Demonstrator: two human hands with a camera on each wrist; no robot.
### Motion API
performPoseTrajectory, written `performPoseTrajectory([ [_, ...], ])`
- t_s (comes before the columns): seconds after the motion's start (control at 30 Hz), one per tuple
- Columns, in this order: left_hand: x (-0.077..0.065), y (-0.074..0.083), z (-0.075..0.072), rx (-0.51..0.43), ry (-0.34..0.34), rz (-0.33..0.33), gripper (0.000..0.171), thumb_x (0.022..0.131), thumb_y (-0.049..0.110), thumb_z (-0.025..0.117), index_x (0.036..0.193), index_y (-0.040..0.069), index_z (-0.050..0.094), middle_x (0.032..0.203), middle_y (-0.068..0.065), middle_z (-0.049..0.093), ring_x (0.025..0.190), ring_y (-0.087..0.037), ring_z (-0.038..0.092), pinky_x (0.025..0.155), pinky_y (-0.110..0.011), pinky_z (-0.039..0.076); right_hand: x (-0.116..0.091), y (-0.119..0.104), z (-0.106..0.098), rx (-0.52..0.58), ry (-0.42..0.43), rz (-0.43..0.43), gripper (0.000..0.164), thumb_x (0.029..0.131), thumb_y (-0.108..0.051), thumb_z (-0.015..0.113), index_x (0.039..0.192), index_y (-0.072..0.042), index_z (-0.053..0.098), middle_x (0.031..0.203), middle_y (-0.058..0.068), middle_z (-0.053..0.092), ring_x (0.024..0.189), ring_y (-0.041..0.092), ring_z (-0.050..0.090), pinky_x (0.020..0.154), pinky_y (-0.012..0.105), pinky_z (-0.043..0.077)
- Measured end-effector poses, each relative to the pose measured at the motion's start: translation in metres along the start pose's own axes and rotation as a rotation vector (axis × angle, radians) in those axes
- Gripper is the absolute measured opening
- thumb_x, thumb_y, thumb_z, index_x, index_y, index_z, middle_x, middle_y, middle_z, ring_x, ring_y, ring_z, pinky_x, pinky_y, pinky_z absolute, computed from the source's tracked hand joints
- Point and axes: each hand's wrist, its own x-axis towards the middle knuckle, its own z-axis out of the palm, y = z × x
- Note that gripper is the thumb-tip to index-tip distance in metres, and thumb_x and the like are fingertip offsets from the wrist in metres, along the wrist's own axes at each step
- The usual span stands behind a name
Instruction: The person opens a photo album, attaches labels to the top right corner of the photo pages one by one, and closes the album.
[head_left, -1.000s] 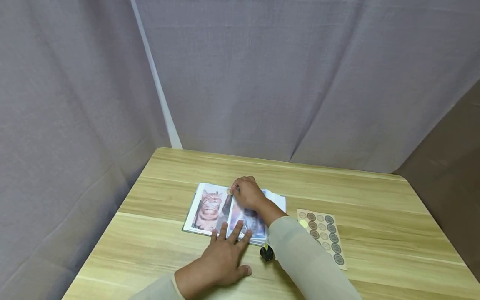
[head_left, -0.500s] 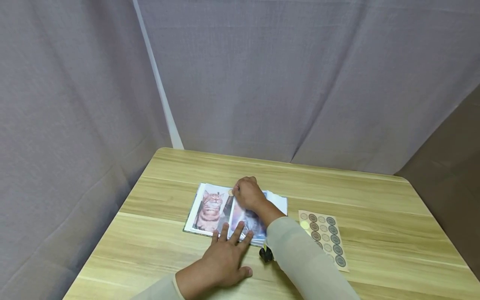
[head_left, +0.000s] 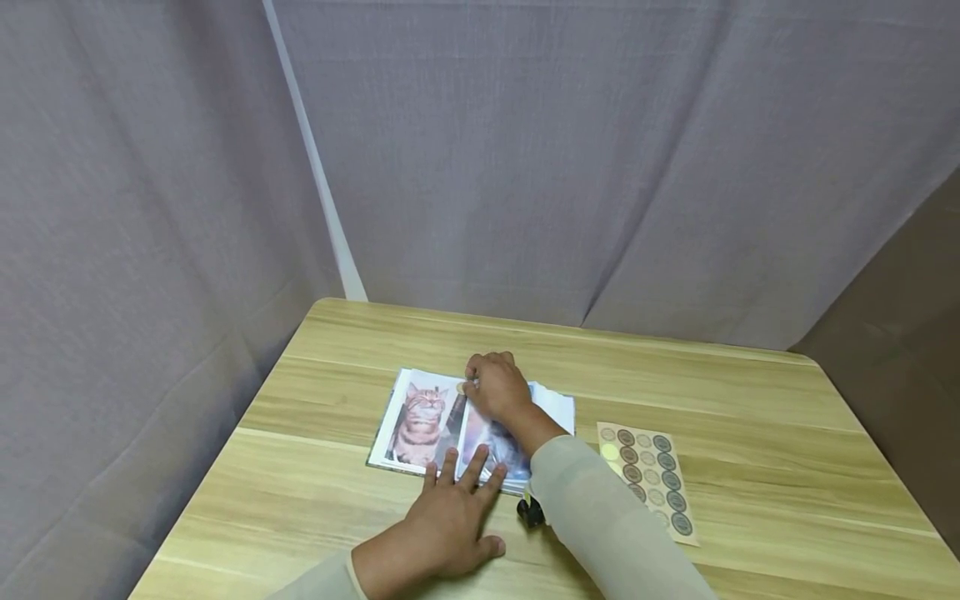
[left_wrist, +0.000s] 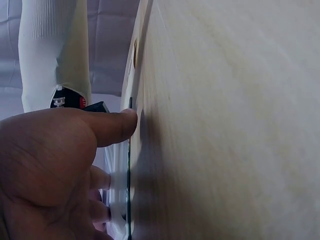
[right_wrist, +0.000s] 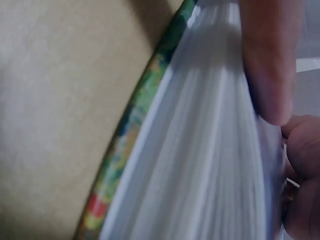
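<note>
An open photo album (head_left: 557, 405) lies on the table, a cat photo (head_left: 417, 433) on its left page. My right hand (head_left: 504, 388) reaches to the album's top middle. Its thumb and fingers are bent at a small round sticker (head_left: 461, 387) on the left page's upper right corner and pinch its edge. My left hand (head_left: 448, 518) rests with spread fingers over the album's lower edge, holding the pages down. In the right wrist view the thick white page edges (right_wrist: 200, 125) and colourful cover (right_wrist: 135, 120) show, with the curled right fingers (right_wrist: 306, 150) beyond.
A sheet of round stickers (head_left: 652, 468) lies right of the album, partly behind my right sleeve (head_left: 600, 508). A small black device (head_left: 529, 512) sits under the right forearm. Grey curtains (head_left: 480, 167) hang behind the wooden table (head_left: 285, 492).
The right hand's fingers have lifted a little from the thumb at the sticker. The sticker keeps its place at the page corner. The left hand has stayed still.
</note>
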Motion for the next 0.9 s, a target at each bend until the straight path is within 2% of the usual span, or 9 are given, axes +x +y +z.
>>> performPoseTrajectory([
  [0.07, 0.000, 0.000, 0.000, 0.000, 0.001, -0.001, 0.094, 0.089, 0.070, 0.062, 0.164, 0.026, 0.026, 0.169, -0.012, 0.015, 0.147, -0.052, 0.024, 0.113, -0.066, 0.029, -0.001, -0.001, 0.000, -0.016, -0.004, -0.014, 0.010, 0.098, -0.031, 0.068, 0.098, -0.021, 0.070, 0.129, 0.002, 0.063, 0.128, 0.025, 0.047, 0.105, 0.043, 0.044],
  [0.13, 0.000, -0.001, 0.000, -0.004, 0.002, -0.001, 0.093, 0.089, 0.069, 0.062, 0.164, 0.026, 0.027, 0.169, -0.012, 0.016, 0.147, -0.052, 0.023, 0.113, -0.066, 0.029, -0.001, -0.002, 0.000, -0.036, -0.003, -0.018, 0.013, 0.099, -0.032, 0.066, 0.091, -0.024, 0.072, 0.134, 0.003, 0.061, 0.132, 0.026, 0.045, 0.107, 0.044, 0.042],
  [0.37, -0.001, -0.003, -0.001, -0.007, 0.009, 0.000, 0.093, 0.089, 0.069, 0.063, 0.163, 0.026, 0.028, 0.169, -0.012, 0.016, 0.146, -0.053, 0.024, 0.113, -0.067, 0.030, -0.004, -0.007, -0.001, -0.049, 0.001, 0.021, 0.014, 0.095, -0.038, 0.073, 0.089, -0.025, 0.074, 0.145, 0.007, 0.055, 0.138, 0.028, 0.040, 0.111, 0.047, 0.039],
  [0.57, 0.000, -0.003, 0.000, 0.001, 0.016, -0.004, 0.093, 0.089, 0.069, 0.063, 0.164, 0.026, 0.027, 0.169, -0.012, 0.016, 0.146, -0.053, 0.024, 0.113, -0.067, 0.029, -0.008, -0.009, -0.002, -0.020, -0.015, 0.011, 0.018, 0.094, -0.033, 0.072, 0.078, -0.025, 0.071, 0.148, 0.010, 0.051, 0.142, 0.033, 0.036, 0.115, 0.048, 0.034],
  [0.73, 0.002, -0.003, -0.001, 0.009, 0.016, -0.004, 0.093, 0.089, 0.069, 0.062, 0.164, 0.026, 0.027, 0.169, -0.012, 0.017, 0.146, -0.053, 0.024, 0.113, -0.067, 0.029, -0.017, -0.001, -0.006, 0.018, 0.016, -0.079, 0.008, 0.091, -0.029, 0.073, 0.084, -0.026, 0.075, 0.149, 0.013, 0.052, 0.142, 0.037, 0.035, 0.118, 0.054, 0.025],
  [0.9, 0.003, -0.004, -0.002, 0.001, 0.014, 0.003, 0.092, 0.089, 0.067, 0.063, 0.164, 0.026, 0.027, 0.169, -0.011, 0.017, 0.146, -0.053, 0.025, 0.112, -0.066, 0.030, -0.028, 0.008, -0.017, 0.080, 0.065, -0.099, 0.008, 0.090, -0.030, 0.077, 0.093, -0.023, 0.076, 0.151, 0.012, 0.050, 0.143, 0.036, 0.033, 0.119, 0.054, 0.022],
])
